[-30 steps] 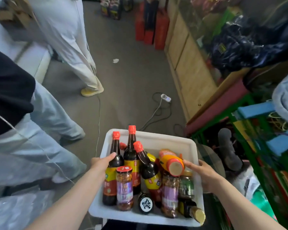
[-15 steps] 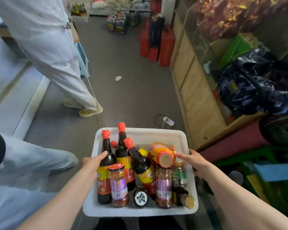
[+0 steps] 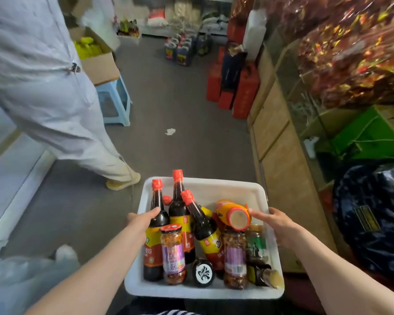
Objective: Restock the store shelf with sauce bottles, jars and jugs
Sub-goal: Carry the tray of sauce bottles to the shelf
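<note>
We carried a white tray (image 3: pixel 216 189). Its dark bottles (image 3: pixel 179 208) wore red caps above yellow-and-red labels, the jars (image 3: pixel 172 253) had purple labels, and one bottle (image 3: pixel 231 212) was orange. Beyond stood a pale blue stool (image 3: pixel 117 103), red boxes (image 3: pixel 245 92) and a person in white clothing (image 3: pixel 43 87) on the grey floor (image 3: pixel 180 151).

— Underfoot? Grey floor (image 3: pixel 182 142), marked by a white paper scrap (image 3: pixel 170 131).
— On the right? Lined with wooden cabinets (image 3: pixel 280 142) under a glass case (image 3: pixel 305 105).
— Further back? Crowded with red jugs (image 3: pixel 243 87), a blue stool (image 3: pixel 115 103) bearing a cardboard box (image 3: pixel 100 62).
</note>
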